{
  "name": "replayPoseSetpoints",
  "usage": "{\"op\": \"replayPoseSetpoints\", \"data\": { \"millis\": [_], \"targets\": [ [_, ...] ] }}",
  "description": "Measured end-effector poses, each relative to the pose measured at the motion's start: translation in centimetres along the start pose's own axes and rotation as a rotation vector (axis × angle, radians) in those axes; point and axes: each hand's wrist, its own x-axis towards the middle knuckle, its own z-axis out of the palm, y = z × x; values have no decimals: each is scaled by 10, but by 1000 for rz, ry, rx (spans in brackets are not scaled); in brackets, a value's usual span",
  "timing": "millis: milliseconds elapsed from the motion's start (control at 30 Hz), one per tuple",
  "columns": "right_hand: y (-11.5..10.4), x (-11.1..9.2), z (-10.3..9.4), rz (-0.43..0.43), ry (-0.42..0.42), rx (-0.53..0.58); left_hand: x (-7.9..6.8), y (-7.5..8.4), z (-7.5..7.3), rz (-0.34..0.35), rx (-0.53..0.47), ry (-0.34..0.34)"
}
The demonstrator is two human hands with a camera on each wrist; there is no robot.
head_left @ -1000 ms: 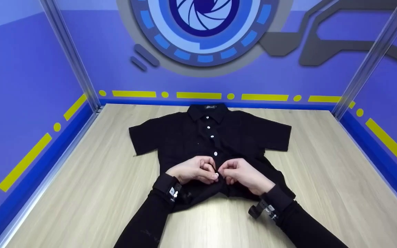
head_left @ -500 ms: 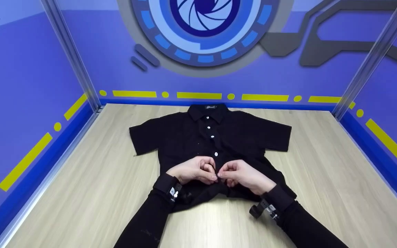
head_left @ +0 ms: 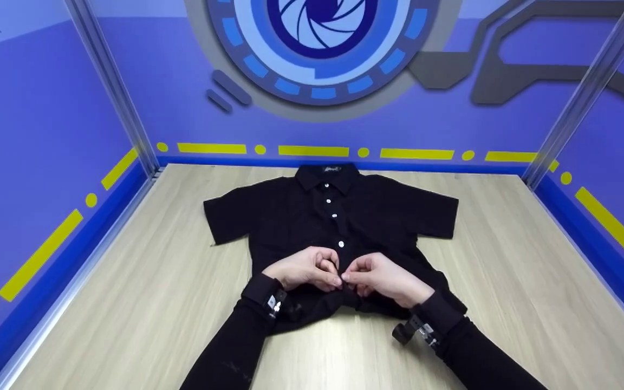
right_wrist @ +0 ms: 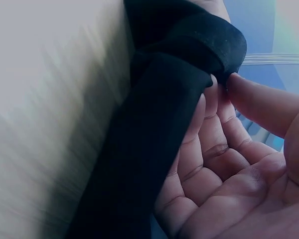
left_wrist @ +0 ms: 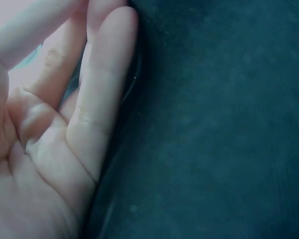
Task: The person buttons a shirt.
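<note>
A black short-sleeved shirt [head_left: 285, 216] lies face up, collar at the far side, with white buttons down its front. My left hand [head_left: 306, 269] pinches the front placket low down, below the lowest button in view [head_left: 341, 244]. Right beside it, my right hand [head_left: 385, 277] pinches the same strip between thumb and forefinger, the fingertips of both hands nearly meeting. In the right wrist view the folded cloth edge [right_wrist: 149, 114] runs up to the pinching fingertips. Dark cloth [left_wrist: 214, 124] fills most of the left wrist view beside my bent fingers. The spot between the fingertips is hidden.
The shirt rests on a light wooden table [head_left: 496, 303]. Blue panels [head_left: 268, 127] with yellow markings stand at the back and both sides, joined by metal posts [head_left: 114, 86]. Each wrist wears a strapped camera, the right one [head_left: 415, 330] sticking out over the table.
My right fingertips have moved slightly left to meet the left ones. A white button that showed at my left thumb is now covered. The placket has shifted slightly.
</note>
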Motion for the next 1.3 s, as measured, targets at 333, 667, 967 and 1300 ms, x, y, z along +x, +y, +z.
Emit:
{"op": "replayPoseSetpoints", "data": {
  "millis": [333,667,967,1300],
  "targets": [
    [0,2,-3,-63,40,26,2,2,1,-108,102,85],
    [1,2,1,-101,102,-86,0,4,1,-95,82,11],
    [-10,-3,5,-103,153,-172,-3,7,1,-97,78,-11],
    [-2,0,3,-108,147,-186,0,7,2,-113,100,-6]
  ]
}}
